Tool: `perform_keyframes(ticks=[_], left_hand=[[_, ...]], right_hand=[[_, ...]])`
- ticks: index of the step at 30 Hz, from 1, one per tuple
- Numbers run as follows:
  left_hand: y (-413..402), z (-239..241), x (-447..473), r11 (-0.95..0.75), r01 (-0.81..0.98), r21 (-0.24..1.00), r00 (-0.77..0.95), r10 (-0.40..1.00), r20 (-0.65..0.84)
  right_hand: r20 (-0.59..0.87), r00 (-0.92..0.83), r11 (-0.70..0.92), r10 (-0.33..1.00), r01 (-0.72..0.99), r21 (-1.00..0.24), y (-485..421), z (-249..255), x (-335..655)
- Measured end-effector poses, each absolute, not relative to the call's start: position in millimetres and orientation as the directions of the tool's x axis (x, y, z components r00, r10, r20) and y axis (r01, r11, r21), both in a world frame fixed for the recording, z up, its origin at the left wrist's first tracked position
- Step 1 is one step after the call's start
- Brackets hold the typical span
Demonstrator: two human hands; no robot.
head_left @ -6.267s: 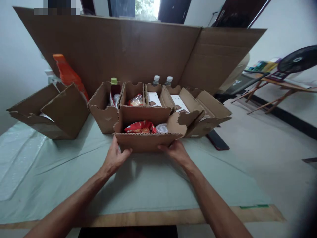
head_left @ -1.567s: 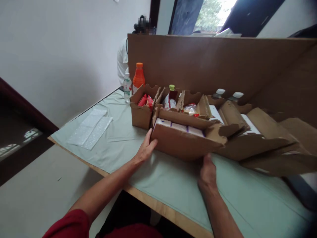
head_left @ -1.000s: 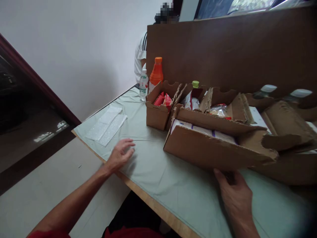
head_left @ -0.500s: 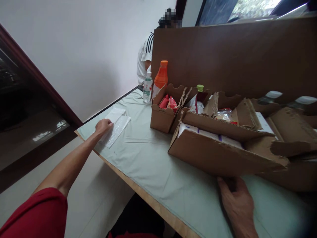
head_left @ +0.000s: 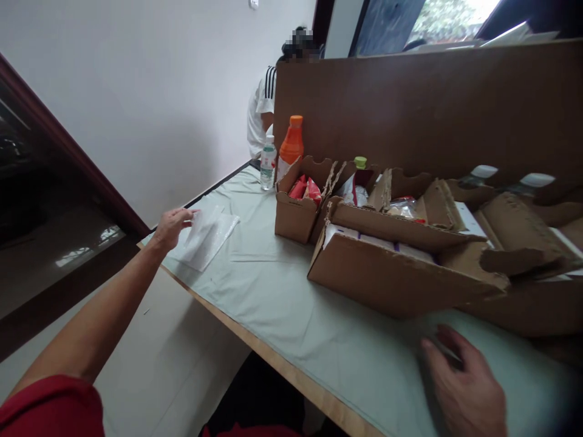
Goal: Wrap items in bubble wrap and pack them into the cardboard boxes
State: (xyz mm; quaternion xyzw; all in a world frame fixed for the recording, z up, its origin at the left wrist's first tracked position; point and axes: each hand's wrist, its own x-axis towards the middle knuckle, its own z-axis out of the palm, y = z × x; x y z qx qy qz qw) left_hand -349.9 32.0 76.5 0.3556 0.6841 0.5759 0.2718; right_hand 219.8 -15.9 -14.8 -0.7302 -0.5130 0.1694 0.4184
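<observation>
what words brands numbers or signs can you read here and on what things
No text can be read for certain.
Clear bottle: label print too small to read.
Orange bottle: label partly hidden, unreadable.
Red packets: print too blurred.
White packs in the front box: purple marks, no legible letters.
Plastic sheeting: no lettering visible.

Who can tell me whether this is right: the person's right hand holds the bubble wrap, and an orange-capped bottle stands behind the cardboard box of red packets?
Not quite: the head view shows the left hand, not the right hand, holding the bubble wrap. The orange-capped bottle is behind that cardboard box.
</observation>
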Motion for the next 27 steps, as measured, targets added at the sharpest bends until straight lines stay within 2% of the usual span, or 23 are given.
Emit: perform_keyframes(ticks=[3,6,11,14,16,18,19,21,24,27], left_hand=[[12,85,-317,0.003,0.047,0.999,-0.495,0.869,0.021],[-4,82,-270,0.002,-0.047,0.999,-0.387,0.922,-0.02],[-30,55,-159,0.065,-0.137,0.988,-0.207,0.974,-0.093],[-55,35,-88,0.148,-0.184,0.972,-0.021,0.988,-0.154],[-69,26,-54,0.173,-0.116,0.978,0.134,0.979,-0.157],[-75,21,-37,0.136,0.021,0.99,0.268,0.954,-0.137],[-74,18,-34,0.093,0.104,0.99,0.312,0.942,-0.122],[-67,11,-37,-0.043,0.298,0.954,0.334,0.941,-0.062],[-51,-7,-49,-0.255,0.611,0.749,0.249,0.961,0.124],[-42,-24,-56,-0.286,0.792,0.54,0.172,0.952,0.253]], right_hand=[[0.151,0.386,-0.118,0.91,0.59,-0.799,-52,-11,213],[0.089,0.219,-0.04,0.972,0.524,-0.851,-73,-11,190],[-0.069,-0.165,-0.029,0.984,0.229,-0.973,-84,-17,133],[-0.028,-0.253,-0.009,0.967,0.076,-0.997,-88,-19,112],[-0.026,-0.13,-0.013,0.991,0.097,-0.995,-89,-21,110],[-0.028,0.065,-0.038,0.998,0.161,-0.986,-89,-22,120],[-0.016,0.139,-0.042,0.99,0.185,-0.982,-89,-22,128],[0.024,0.177,-0.014,0.984,0.207,-0.978,-89,-20,146],[0.07,0.108,0.045,0.992,0.225,-0.973,-89,-11,173],[0.043,0.064,0.024,0.997,0.276,-0.961,-89,-4,193]])
